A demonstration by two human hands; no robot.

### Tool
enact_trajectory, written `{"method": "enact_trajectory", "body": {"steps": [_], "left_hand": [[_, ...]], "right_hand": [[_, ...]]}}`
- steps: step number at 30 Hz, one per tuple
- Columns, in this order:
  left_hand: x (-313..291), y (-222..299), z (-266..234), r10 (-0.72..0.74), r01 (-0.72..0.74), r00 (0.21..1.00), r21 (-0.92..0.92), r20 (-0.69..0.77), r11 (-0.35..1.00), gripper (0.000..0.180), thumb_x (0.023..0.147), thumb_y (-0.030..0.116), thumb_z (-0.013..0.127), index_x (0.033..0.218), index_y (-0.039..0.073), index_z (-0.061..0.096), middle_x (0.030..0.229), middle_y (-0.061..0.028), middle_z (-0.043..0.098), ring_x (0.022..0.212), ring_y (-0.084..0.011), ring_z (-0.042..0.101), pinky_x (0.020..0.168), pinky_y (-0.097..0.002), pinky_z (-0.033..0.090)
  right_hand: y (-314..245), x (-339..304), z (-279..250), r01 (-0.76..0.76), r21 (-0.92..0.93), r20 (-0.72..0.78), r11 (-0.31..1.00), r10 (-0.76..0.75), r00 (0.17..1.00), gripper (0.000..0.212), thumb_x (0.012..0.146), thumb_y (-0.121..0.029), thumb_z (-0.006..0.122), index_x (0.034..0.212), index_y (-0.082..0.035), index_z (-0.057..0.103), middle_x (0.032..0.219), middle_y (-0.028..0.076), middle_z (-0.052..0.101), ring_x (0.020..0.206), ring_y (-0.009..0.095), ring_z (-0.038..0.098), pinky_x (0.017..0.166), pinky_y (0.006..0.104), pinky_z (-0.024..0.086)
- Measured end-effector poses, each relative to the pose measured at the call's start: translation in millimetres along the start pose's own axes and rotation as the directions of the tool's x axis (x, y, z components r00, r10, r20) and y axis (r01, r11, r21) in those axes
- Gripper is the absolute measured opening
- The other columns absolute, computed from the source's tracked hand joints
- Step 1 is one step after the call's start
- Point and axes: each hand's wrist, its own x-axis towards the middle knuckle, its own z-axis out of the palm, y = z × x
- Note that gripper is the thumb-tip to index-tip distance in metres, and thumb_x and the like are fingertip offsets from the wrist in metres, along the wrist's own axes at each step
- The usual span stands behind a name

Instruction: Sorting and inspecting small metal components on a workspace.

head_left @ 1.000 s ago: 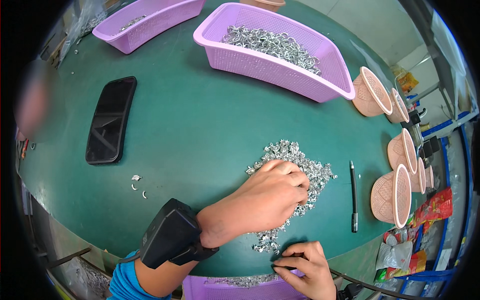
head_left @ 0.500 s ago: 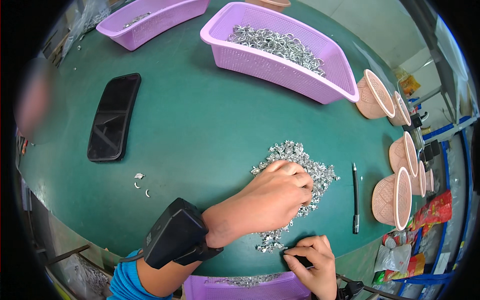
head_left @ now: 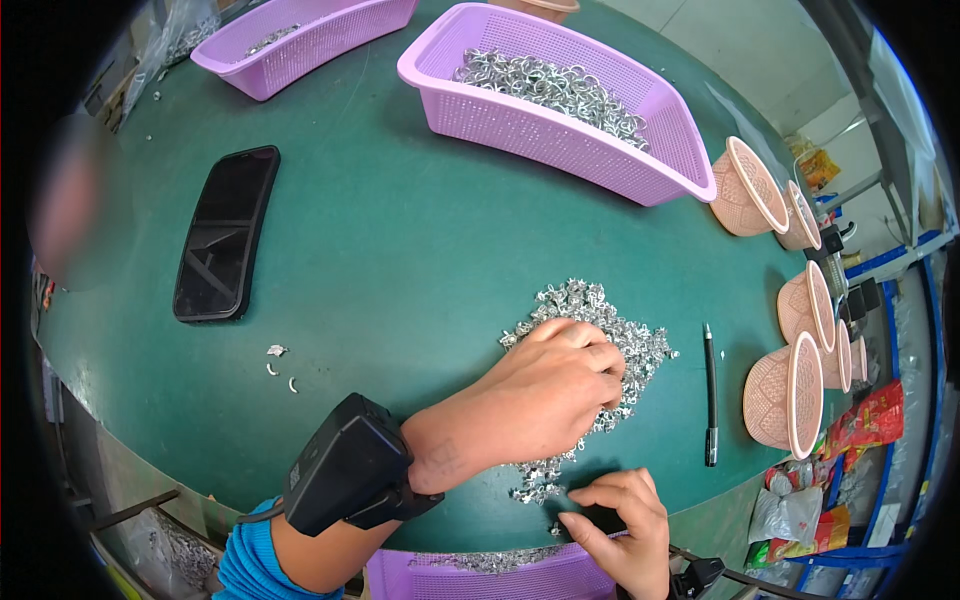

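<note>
A pile of small silvery metal pieces (head_left: 640, 345) lies on the green table (head_left: 400, 260) in front of me. My left hand (head_left: 545, 390) rests over the pile with its fingers curled down into it; the fingertips are hidden, so what they hold does not show. At the table's near edge, my right hand (head_left: 625, 525) has its thumb and forefinger spread apart. A single small metal piece (head_left: 556, 528) is just off the thumb tip, above a purple basket (head_left: 400, 575) below the edge. More metal pieces show inside that basket.
A large purple basket (head_left: 540, 125) of metal rings stands at the back, another purple basket (head_left: 300, 55) far left. A black phone (head_left: 226, 235) lies left, a pen (head_left: 710, 395) right. Several peach baskets (head_left: 780, 400) line the right edge. Small scraps (head_left: 277, 351) lie left of my left arm.
The thumb and forefinger of my right hand have parted, and a small metal piece now shows beside the thumb, at the near edge. My left hand has hardly moved.
</note>
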Motion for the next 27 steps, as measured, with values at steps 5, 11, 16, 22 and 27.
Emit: {"method": "enact_trajectory", "body": {"steps": [5,11,16,22,27], "left_hand": [[0,-1,0,0.001,-0.002,1.0,0.007,0.013,1.0,0.011,0.073,0.008,0.057,0.083,0.008,0.062,0.101,-0.0028,0.054,0.105,-0.024,0.045,0.093,-0.0389,0.032],[-2,-2,2,0.01,-0.01,1.0,0.0,-0.018,1.0,0.012,0.073,0.007,0.057,0.083,0.008,0.062,0.101,-0.0026,0.054,0.105,-0.0236,0.045,0.093,-0.0387,0.032],[-1,0,1,-0.003,0.003,1.0,0.018,-0.002,1.0,0.012,0.072,0.007,0.057,0.083,0.009,0.062,0.101,-0.0025,0.054,0.105,-0.0238,0.045,0.093,-0.0393,0.032],[1,-1,2,0.021,-0.021,1.0,0.009,-0.012,1.0,0.012,0.072,0.007,0.057,0.083,0.009,0.062,0.101,-0.0024,0.054,0.105,-0.024,0.045,0.093,-0.0396,0.032],[1,-1,1,0.018,-0.018,1.0,0.002,-0.009,1.0,0.012,0.072,0.008,0.058,0.083,0.008,0.062,0.101,-0.0025,0.054,0.105,-0.0241,0.045,0.092,-0.0397,0.032]], "right_hand": [[4,7,12,0.027,-0.187,0.047,0.982,-0.019,0.999,0.019,0.064,-0.004,0.072,0.082,-0.007,0.066,0.078,0.004,0.056,0.072,0.02,0.048,0.064,0.0286,0.039],[4,3,1,0.092,-0.15,-0.01,0.984,-0.094,0.996,0.016,0.066,0.0,0.069,0.081,-0.004,0.063,0.081,0.009,0.058,0.075,0.026,0.053,0.067,0.0329,0.04],[10,-7,-9,0.118,-0.115,0.08,0.986,-0.109,0.991,0.016,0.066,0.002,0.068,0.08,-0.004,0.062,0.083,0.009,0.059,0.077,0.025,0.054,0.068,0.0318,0.041],[11,-16,-16,-0.033,0.001,0.034,0.999,0.033,0.999,0.014,0.067,0.004,0.066,0.078,-0.003,0.061,0.083,0.01,0.06,0.077,0.025,0.055,0.069,0.0319,0.042],[8,-14,-11,-0.033,-0.053,0.016,0.998,0.034,0.999,0.013,0.068,0.003,0.065,0.079,-0.003,0.062,0.082,0.01,0.059,0.075,0.025,0.054,0.068,0.0322,0.041]]}}
